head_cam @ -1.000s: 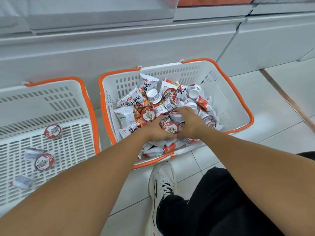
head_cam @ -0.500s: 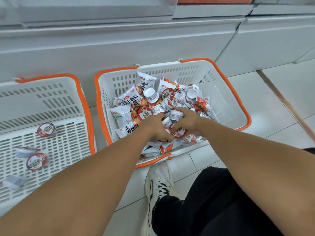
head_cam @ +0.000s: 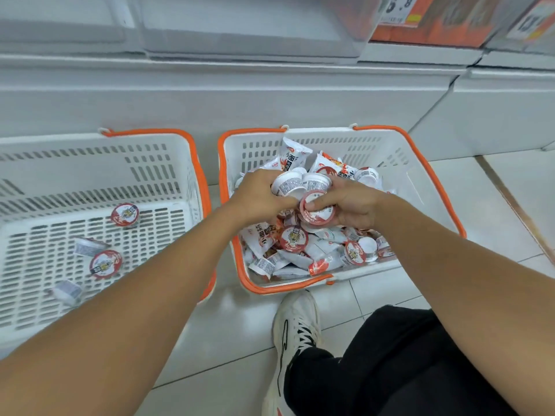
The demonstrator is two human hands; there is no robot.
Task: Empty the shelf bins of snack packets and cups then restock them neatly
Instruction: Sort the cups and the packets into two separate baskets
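Observation:
A white basket with an orange rim (head_cam: 432, 178) on the floor holds a heap of white snack packets (head_cam: 318, 256) and small red-lidded cups (head_cam: 292, 238). Both hands are raised above the heap, close together. My left hand (head_cam: 258, 196) grips a white cup (head_cam: 286, 185) lying on its side. My right hand (head_cam: 351, 204) holds a red-lidded cup (head_cam: 316, 210), thumb across the lid, with another white cup (head_cam: 316, 183) pressed at its fingertips. To the left, a second white basket (head_cam: 168, 163) holds several loose cups (head_cam: 124, 214).
White shelf base panels (head_cam: 270, 94) run behind the baskets, with empty clear bins above and orange price labels (head_cam: 399, 10) at top right. My white shoe (head_cam: 295, 331) and black trouser leg (head_cam: 405, 364) rest on the tiled floor below the right basket.
Both hands have lifted out of the heap with cups gathered between them. The camera has tilted up, showing more of the shelf.

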